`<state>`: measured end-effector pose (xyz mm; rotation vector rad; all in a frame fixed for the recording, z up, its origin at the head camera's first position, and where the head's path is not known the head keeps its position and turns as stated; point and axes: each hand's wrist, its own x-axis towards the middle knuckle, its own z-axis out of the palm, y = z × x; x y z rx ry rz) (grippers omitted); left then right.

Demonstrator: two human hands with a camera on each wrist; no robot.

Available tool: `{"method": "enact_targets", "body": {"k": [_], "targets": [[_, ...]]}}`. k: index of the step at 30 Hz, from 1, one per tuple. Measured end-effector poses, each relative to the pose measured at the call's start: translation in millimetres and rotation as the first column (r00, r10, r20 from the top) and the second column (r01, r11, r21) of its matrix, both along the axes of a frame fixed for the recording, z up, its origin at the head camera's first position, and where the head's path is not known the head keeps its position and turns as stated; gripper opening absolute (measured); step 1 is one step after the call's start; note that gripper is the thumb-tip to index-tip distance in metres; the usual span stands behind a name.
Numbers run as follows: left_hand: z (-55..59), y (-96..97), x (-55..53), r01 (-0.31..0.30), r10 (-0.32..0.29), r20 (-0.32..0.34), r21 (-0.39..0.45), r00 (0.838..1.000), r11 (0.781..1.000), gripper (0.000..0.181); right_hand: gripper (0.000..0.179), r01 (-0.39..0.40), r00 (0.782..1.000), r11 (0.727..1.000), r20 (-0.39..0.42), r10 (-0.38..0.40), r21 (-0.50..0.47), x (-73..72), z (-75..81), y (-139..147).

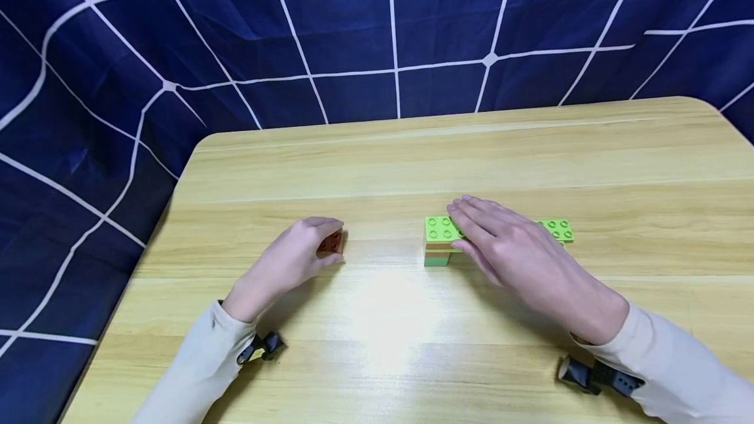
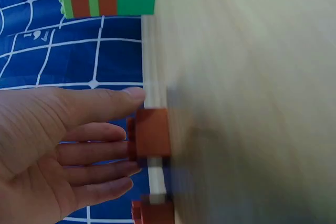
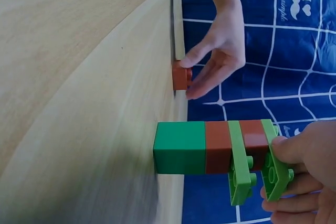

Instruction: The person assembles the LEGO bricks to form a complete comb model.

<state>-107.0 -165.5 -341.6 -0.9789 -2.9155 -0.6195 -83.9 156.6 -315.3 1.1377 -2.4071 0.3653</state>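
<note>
My left hand [image 1: 294,250] is poised at a reddish-brown brick [image 1: 332,242], thumb on its near side and fingers on its far side. In the left wrist view the thumb tip lies right at the brick's upper edge, and the fingers are fairly straight. My right hand [image 1: 518,247] lies with extended fingers on the light green top plate [image 1: 438,228] of a stack. From below, the stack shows a green brick [image 3: 180,148], a red-brown brick [image 3: 217,148], a light green plate [image 3: 239,156], another red-brown brick [image 3: 254,135] and the top plate. The hand covers the plates' middle.
A second red-brown brick [image 2: 157,212] appears low in the left wrist view. Light green studs [image 1: 556,229] extend out right of my right hand. The wooden table [image 1: 383,169] ends at a dark blue cloth [image 1: 341,25] with white lines.
</note>
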Motion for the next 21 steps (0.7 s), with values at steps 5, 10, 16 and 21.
{"method": "enact_targets", "body": {"k": [5,10,16,21], "targets": [[-3.7,-5.9,0.1,0.018,-0.018,-0.026,-0.006,0.999,1.000,0.039,0.065,0.007,1.000,1.000,-0.009,-0.007,0.018,-0.2,0.3,-0.7],[-5.7,-7.9,-0.1,0.026,-0.026,-0.046,0.000,0.999,1.000,0.025,0.065,0.005,1.000,1.000,-0.024,-0.004,0.022,0.1,0.9,-0.8],[-6.7,-9.0,-0.5,0.023,-0.024,-0.065,-0.013,0.998,1.000,0.020,0.065,0.010,1.000,0.999,-0.020,-0.009,0.035,0.8,2.4,-0.5],[-5.7,-8.2,-0.7,0.003,-0.004,-0.049,-0.028,0.999,1.000,0.023,0.066,0.014,1.000,0.999,-0.015,-0.013,0.043,1.3,2.7,-0.2]]}}
